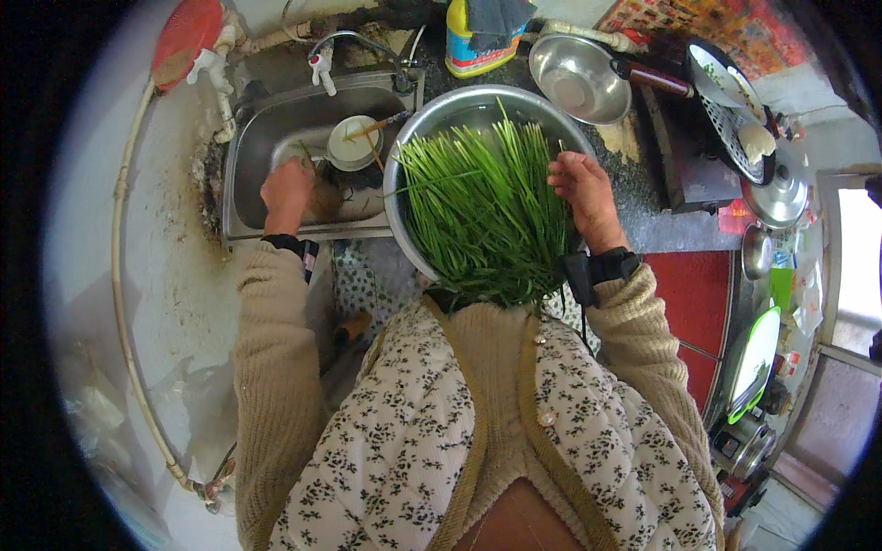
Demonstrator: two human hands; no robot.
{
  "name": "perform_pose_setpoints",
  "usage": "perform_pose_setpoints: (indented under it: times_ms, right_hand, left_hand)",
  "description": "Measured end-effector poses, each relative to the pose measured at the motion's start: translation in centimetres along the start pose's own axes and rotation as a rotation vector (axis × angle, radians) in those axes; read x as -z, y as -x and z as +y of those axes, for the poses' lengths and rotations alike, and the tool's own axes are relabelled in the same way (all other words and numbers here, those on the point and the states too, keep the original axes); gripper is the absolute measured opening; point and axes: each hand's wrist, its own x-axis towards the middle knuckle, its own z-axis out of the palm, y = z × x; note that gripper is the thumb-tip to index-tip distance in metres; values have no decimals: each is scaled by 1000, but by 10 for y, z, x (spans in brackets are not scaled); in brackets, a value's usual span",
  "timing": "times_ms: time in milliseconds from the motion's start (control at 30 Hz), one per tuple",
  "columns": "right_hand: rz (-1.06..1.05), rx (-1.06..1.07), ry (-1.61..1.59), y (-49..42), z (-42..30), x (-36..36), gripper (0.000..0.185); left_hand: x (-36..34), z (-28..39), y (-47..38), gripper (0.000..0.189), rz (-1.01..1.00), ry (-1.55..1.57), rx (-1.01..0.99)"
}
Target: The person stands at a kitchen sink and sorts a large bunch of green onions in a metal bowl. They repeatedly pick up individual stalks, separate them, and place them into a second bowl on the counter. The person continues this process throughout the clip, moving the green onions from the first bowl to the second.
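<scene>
A large steel basin [405,227] in front of me holds a thick heap of garlic chives [482,200], pale cut ends away from me and leafy tips hanging towards my body. Loosely curled, my right hand [582,193] is at the heap's right side; a pale stalk end shows by its fingertips, but whether it is gripped is unclear. My left hand [287,187] hovers over the steel sink [251,151], fingers bent in, with thin green scraps near them. I cannot see whether it holds any. Beside it in the sink stand stacked white bowls [350,155] with chopsticks [375,129] across.
A faucet [324,69] rises behind the sink. Beyond the basin are a yellow bottle [475,52] with a dark cloth and an empty steel bowl [579,79]. To the right, a wok [720,76] with utensils sits on a stove [689,169], near a steel lid [778,193].
</scene>
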Motion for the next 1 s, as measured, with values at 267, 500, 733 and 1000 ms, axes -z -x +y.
perform_pose_setpoints:
  times_ms: [267,500,733,1000]
  right_hand:
    - [-90,95,320,4,6,8,20]
    - [-129,103,388,4,7,10,19]
    - [-148,116,407,3,6,6,17]
    - [-326,687,761,30,-10,-64,14]
  left_hand:
    - [-1,5,-6,14,17,185,20]
    - [-1,11,9,20,339,50,-252]
    - [26,50,28,14,269,294,-379]
    - [69,96,89,11,200,249,-710]
